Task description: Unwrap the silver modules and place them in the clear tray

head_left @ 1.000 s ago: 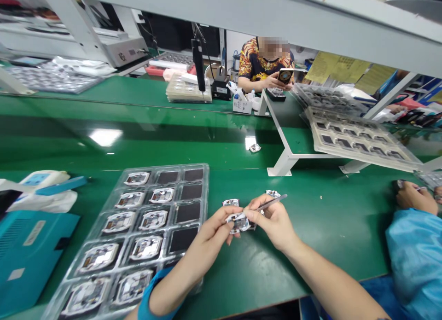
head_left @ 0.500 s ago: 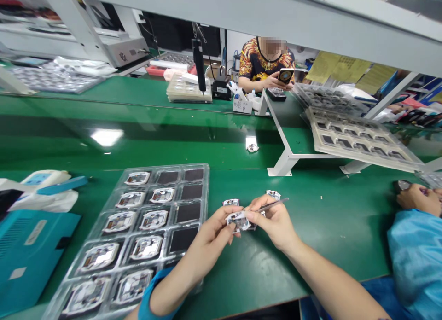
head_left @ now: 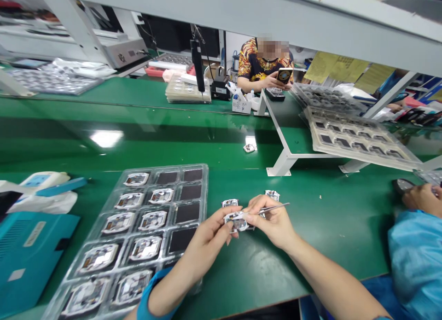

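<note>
Between the thumb and fingers of my left hand [head_left: 209,235] is a white watch-case module [head_left: 239,223] with small electronic parts inside, held just above the bench. My right hand [head_left: 271,218] pinches a slim pair of metal tweezers [head_left: 281,206]; their back end sticks out to the right. The fingers of this hand meet the module's right side, and the working tips are hidden. Close behind my hands lie one similar module [head_left: 229,203] and another [head_left: 272,195]. Left of my left arm, a clear plastic tray [head_left: 206,186] holds several such modules and dark square pieces.
A teal box [head_left: 31,260] stands at far left. Beyond, a white-legged stand [head_left: 281,165] carries stacked trays [head_left: 362,142]. One module [head_left: 249,148] lies farther back. A co-worker's blue sleeve [head_left: 414,260] is at right; a person [head_left: 264,66] opposite holds a phone. A shelf beam crosses overhead.
My hands and the module stay almost in place, with only a slight shift of view. At the right edge the co-worker's hand has moved a little to the right, showing more of a dark round object.
</note>
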`<state>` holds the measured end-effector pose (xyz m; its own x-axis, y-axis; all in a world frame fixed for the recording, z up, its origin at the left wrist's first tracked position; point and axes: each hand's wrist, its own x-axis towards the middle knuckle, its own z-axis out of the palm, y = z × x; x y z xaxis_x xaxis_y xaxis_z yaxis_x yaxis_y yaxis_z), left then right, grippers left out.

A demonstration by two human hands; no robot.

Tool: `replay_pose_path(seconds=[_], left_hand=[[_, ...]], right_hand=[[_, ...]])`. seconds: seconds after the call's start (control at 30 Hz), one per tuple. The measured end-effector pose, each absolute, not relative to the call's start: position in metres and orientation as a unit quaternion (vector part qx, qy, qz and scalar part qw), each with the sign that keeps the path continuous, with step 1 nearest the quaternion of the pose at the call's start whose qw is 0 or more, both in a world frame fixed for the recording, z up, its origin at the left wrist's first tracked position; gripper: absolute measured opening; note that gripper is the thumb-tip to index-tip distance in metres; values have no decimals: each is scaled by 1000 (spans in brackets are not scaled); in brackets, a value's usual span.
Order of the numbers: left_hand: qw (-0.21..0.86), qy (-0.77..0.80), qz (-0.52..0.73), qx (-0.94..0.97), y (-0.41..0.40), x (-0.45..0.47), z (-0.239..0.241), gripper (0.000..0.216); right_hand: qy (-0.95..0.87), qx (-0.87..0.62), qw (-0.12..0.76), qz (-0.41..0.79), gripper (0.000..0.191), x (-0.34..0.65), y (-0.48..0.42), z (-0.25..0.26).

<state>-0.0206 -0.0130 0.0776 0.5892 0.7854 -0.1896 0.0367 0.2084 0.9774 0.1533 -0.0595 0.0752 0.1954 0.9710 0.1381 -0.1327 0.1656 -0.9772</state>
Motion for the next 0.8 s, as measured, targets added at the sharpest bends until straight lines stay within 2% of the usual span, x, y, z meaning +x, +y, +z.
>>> replay_pose_path(seconds=[0.33, 0.63, 0.8], left_hand=[[693, 371, 290, 546, -14, -20, 79, 37], [700, 374, 320, 517, -13, -21, 78, 40], [699, 375, 316, 520, -15, -18, 84, 41]], right_hand=[[-417, -490, 621, 447, 25, 148, -62, 71], [-414, -503, 650, 390, 20, 147, -63, 68], [-401, -472, 649, 443, 18, 146, -62, 65]])
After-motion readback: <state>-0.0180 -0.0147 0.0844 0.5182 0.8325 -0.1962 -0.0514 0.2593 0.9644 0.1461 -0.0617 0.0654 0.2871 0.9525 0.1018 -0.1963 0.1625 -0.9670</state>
